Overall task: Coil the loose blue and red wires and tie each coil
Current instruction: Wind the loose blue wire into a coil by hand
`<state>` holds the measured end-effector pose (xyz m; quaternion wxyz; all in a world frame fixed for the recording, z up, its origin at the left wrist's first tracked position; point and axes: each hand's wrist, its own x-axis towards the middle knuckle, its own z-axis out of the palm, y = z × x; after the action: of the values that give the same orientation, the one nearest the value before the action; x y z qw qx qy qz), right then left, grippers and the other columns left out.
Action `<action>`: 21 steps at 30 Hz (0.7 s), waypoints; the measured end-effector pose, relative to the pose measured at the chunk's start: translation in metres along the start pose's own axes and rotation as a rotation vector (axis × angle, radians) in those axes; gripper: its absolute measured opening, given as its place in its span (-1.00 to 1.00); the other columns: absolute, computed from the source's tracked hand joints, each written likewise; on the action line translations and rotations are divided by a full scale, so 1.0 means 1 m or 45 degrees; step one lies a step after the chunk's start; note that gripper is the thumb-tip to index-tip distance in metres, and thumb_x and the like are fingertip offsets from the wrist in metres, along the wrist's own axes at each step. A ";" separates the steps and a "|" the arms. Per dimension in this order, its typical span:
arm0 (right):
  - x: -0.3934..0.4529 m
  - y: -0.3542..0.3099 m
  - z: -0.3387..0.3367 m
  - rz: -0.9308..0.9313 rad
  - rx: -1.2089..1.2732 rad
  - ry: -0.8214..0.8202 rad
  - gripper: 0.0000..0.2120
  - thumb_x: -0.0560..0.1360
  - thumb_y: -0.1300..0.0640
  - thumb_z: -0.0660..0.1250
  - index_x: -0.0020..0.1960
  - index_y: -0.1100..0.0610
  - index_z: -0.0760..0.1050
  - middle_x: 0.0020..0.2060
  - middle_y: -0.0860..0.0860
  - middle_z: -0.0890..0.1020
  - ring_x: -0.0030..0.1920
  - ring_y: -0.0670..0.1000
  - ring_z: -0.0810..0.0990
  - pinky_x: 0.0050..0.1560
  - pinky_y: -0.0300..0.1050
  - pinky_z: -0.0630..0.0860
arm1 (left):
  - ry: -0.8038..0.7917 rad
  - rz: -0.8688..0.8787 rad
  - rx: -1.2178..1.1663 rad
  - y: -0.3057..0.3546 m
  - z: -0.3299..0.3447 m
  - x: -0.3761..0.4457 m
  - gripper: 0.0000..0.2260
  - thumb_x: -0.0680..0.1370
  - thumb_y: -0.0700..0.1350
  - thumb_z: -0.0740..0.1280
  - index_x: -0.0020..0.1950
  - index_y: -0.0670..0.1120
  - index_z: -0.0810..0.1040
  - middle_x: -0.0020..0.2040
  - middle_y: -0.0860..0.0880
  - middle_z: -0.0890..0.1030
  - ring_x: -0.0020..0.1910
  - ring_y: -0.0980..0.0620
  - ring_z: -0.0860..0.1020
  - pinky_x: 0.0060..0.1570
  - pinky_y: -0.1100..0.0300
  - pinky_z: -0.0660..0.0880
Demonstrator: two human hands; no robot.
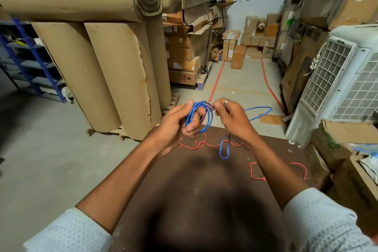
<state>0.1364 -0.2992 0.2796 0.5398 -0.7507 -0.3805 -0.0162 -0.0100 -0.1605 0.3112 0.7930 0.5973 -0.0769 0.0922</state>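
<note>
Several loops of blue wire [206, 117] form a coil in the air above the far edge of the brown table [204, 190]. My left hand [180, 120] grips the coil, with fingers through its loops. My right hand [231, 116] pinches the wire at the top of the coil. The wire's loose end arcs out to the right past my right hand, and a hanging loop of it lies on the table below. The red wire [212, 145] lies loose on the table under my hands and curls on to the right, beneath my right forearm.
Big cardboard rolls [114, 71] stand on pallets to the left. Stacked cartons [188, 47] line the aisle ahead. A white air cooler [339, 80] and open cartons [351, 165] crowd the table's right side. Blue shelving [30, 57] stands far left.
</note>
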 end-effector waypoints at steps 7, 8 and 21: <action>-0.050 0.008 0.038 0.514 0.987 -0.464 -0.72 0.65 0.06 0.20 -0.09 0.24 0.51 -0.48 -0.02 0.37 -0.57 -0.12 0.26 -0.54 -0.27 0.32 | 0.277 0.218 -0.586 0.026 -0.025 0.021 -0.62 0.73 0.02 -0.03 0.07 -0.16 0.49 -0.43 0.04 0.38 -0.46 0.10 0.32 -0.39 0.27 0.29; -0.057 0.007 0.040 0.513 1.014 -0.538 -0.74 0.63 0.05 0.23 -0.08 0.23 0.52 -0.47 -0.02 0.38 -0.57 -0.13 0.28 -0.55 -0.28 0.33 | 0.349 0.262 -0.608 0.028 -0.032 0.025 -0.63 0.73 0.01 -0.03 0.09 -0.17 0.48 -0.41 0.03 0.39 -0.44 0.10 0.33 -0.37 0.26 0.31; -0.071 -0.061 0.007 0.349 0.226 -0.846 -0.85 0.55 0.15 0.41 0.11 0.13 0.56 -0.29 0.04 0.72 -0.25 -0.11 0.60 -0.13 -0.20 0.48 | 0.579 0.262 0.864 -0.034 -0.073 0.010 -0.78 0.72 -0.03 0.07 0.16 -0.11 0.44 -0.25 -0.06 0.54 -0.26 -0.05 0.49 -0.12 0.09 0.48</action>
<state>0.0471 -0.3250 0.2942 0.4471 -0.7092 -0.4307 0.3341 0.0088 -0.0990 0.2622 0.5346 0.7783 0.0756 0.3206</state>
